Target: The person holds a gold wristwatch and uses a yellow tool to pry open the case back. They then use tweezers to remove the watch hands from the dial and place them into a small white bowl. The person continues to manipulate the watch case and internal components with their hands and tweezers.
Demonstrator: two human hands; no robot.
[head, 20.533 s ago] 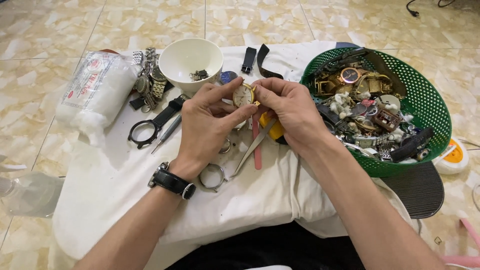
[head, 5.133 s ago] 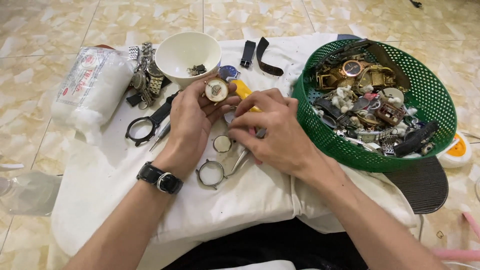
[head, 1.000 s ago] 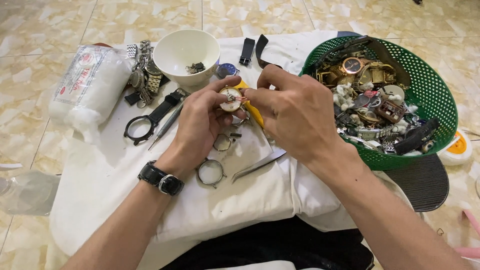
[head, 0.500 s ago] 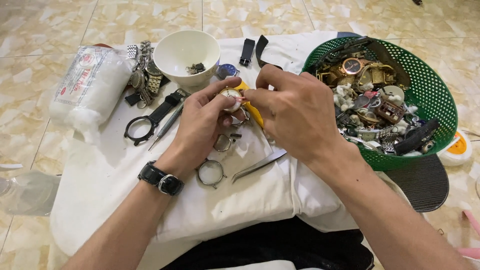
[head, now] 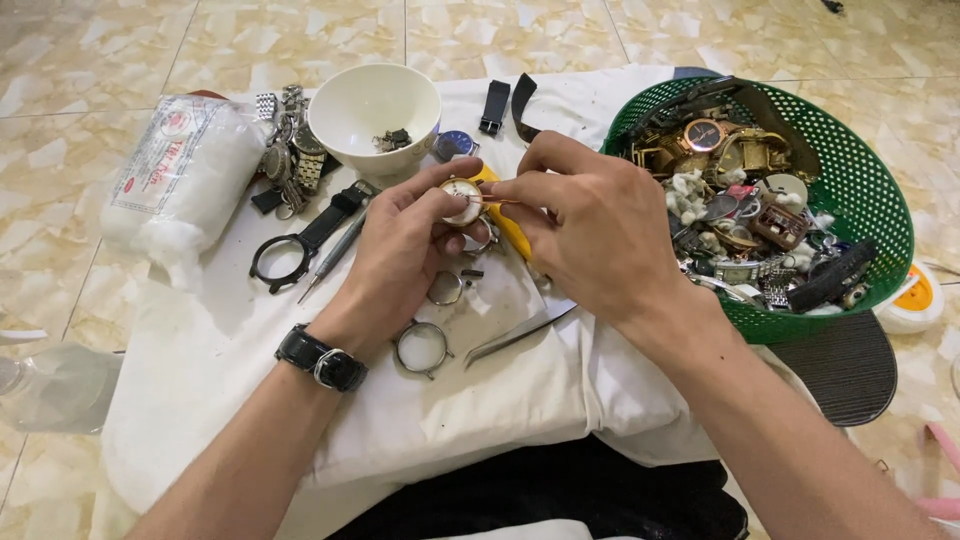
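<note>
The small round watch movement [head: 462,201], just in front of the white bowl [head: 374,110], is being pinched in the left hand [head: 405,255] while the right hand [head: 590,235] fingers, closed on what seems a thin pin, are probing it, demanding steady, delicate pressure.

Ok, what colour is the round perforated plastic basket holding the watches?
Green; the round plastic basket shows best in the head view.

One clear plastic bag of white cotton [head: 178,185] with a white label printed in red and blue lies at the cloth's far left edge beside a pile of metal watch bands [head: 287,140]; a round white-and-orange lidded tub [head: 912,300] sits right of the green basket [head: 870,200].
</note>
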